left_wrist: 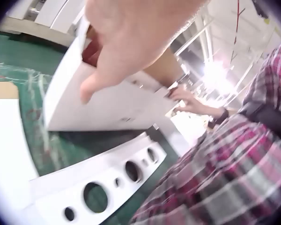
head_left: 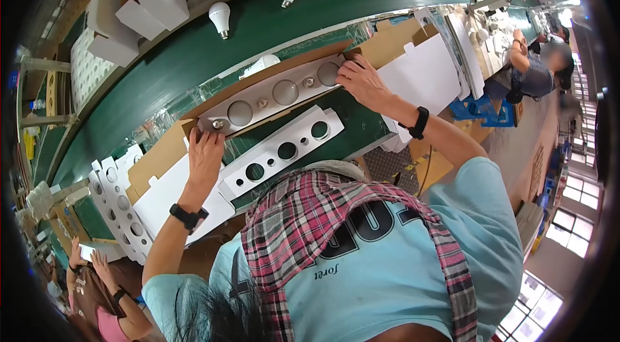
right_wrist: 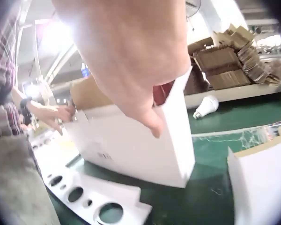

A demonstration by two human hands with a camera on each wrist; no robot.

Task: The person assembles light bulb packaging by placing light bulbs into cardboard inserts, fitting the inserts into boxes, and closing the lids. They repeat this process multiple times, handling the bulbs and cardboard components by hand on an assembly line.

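A long white cardboard box [left_wrist: 107, 105] with a brown inside stands open on the green bench. Inside it, a white insert shows several round bulb faces [head_left: 285, 92] and metal bulb caps [head_left: 309, 82] through its holes. My left hand [head_left: 206, 156] grips the box's left end, thumb outside the front wall and fingers over the edge. At the other end my right hand [head_left: 367, 82] grips the corner the same way, its thumb on the white wall. On the near side lies a loose white insert [head_left: 333, 127] with large and small holes.
Flattened white boxes [head_left: 423, 74] lie to the right, another white box blank [head_left: 171, 203] to the left. Loose bulbs [head_left: 219, 17] sit on the bench beyond. More punched inserts [head_left: 123, 203] stack at far left. Other people [head_left: 533, 71] work on both sides.
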